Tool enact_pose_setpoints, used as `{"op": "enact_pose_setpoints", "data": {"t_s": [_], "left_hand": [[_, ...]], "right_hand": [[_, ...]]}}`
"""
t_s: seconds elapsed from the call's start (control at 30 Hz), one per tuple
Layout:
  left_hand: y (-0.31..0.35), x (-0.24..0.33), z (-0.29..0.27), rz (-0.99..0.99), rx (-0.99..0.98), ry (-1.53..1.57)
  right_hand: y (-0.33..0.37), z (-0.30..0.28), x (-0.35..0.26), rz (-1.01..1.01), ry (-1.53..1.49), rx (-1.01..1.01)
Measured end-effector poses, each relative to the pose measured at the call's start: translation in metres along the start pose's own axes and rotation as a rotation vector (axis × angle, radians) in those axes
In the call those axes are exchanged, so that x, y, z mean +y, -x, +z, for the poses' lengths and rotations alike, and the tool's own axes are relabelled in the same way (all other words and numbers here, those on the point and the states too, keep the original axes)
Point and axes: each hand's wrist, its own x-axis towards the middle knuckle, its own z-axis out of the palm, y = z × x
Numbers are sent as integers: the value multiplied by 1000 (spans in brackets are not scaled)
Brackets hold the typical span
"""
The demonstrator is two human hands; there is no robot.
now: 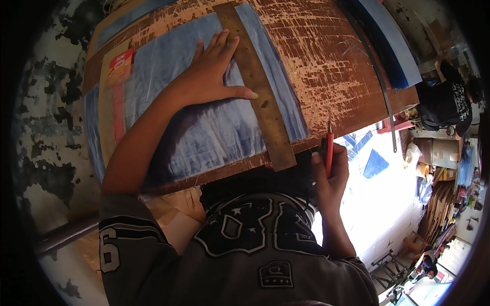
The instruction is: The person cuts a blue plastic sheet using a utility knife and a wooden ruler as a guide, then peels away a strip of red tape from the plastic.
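My left hand (210, 76) lies flat with fingers spread over a mottled blue sheet (173, 61). Its thumb tip and a fingertip reach onto the edge of a long, worn brown straightedge (261, 104), which lies across the sheet and overhangs the table's near edge. More of the blue sheet shows on the straightedge's right side. In my right hand (332, 176), just off that near edge, is a slim red-handled cutter knife (329, 153), its thin dark tip pointing away from me. The right fingers are closed around the handle.
The brown tabletop (326, 76) is heavily scored. A tan strip with a red-and-yellow package (121, 65) lies left of my hand. Stacked blue sheets (388, 46) and a long dark metal strip (380, 84) lie at the right. Another person (448, 102) is beyond the table's right end.
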Motion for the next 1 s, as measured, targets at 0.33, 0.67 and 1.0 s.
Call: {"op": "enact_pose_setpoints", "data": {"t_s": [0.33,0.67,1.0], "left_hand": [[5,5,4,14,129,-7],[0,3,5,-30,95,4],[-1,3,6,-66,87,33]], "right_hand": [[3,32,1,80,74,-114],[-6,36,-5,119,-34,-91],[-7,33,-12,228,-105,-106]]}}
